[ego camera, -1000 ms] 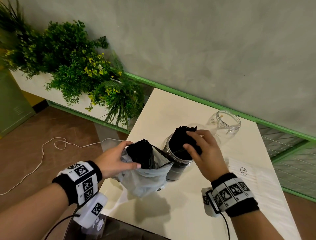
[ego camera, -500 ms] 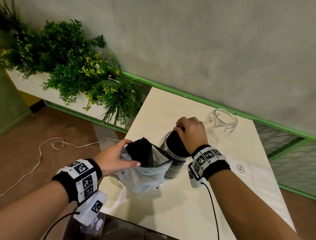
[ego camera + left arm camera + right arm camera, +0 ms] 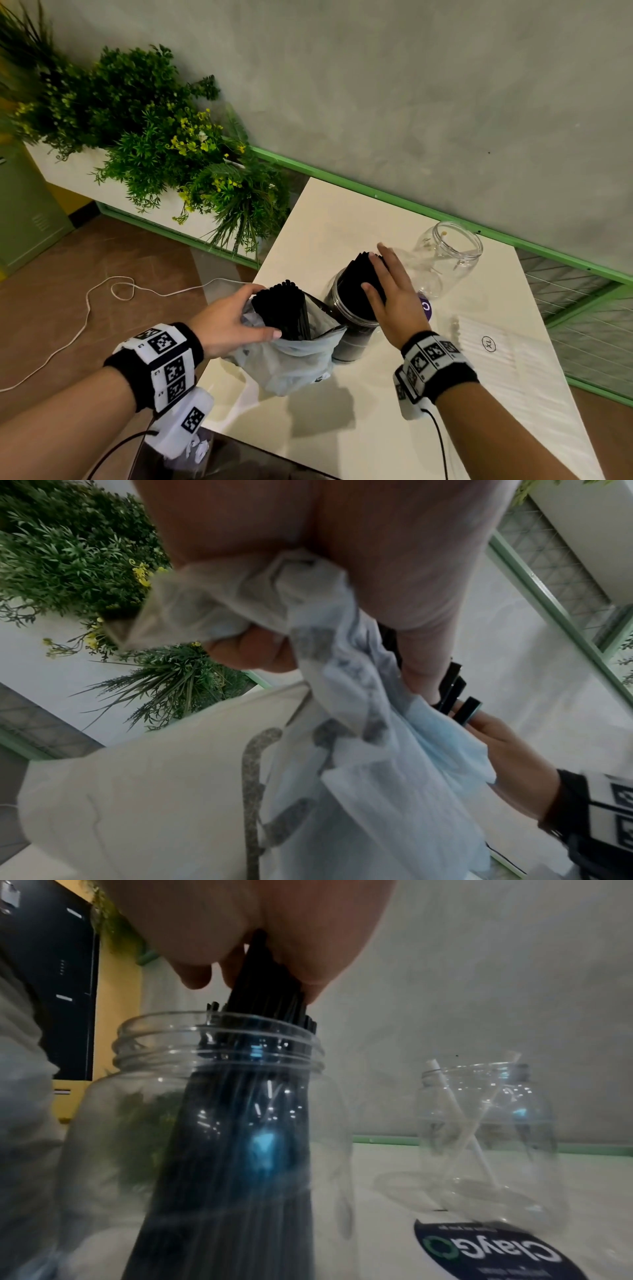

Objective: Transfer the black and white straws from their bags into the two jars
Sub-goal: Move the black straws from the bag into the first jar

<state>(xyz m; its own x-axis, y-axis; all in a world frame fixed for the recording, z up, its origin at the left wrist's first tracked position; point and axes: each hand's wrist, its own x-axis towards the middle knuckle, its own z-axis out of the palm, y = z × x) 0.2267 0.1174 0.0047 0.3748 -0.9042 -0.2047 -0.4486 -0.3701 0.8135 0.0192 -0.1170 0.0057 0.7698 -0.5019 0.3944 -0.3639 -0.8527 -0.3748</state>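
A clear jar [image 3: 352, 325] near the table's middle holds a thick bundle of black straws [image 3: 359, 277] leaning to the right. My right hand [image 3: 390, 291] lies on their tops with straight fingers; in the right wrist view the straw tips [image 3: 267, 988] sit between thumb and fingers. My left hand [image 3: 233, 318] grips the rim of a pale plastic bag [image 3: 291, 363], with more black straws [image 3: 284, 308] standing in it. The second jar [image 3: 445, 253] stands behind, holding a few white straws [image 3: 459, 1118]. A flat bag of white straws [image 3: 496, 346] lies at the right.
The white table [image 3: 342, 428] stands against a grey wall. A planter of green plants [image 3: 154, 137] is at the left, and a white cable [image 3: 102, 294] trails on the floor. A dark round label [image 3: 496, 1256] lies between the jars.
My right hand gripped the bundle, pushed it down into the jar, and now lies on the straw tops with fingers stretched out. The left hand and bag have stayed put.
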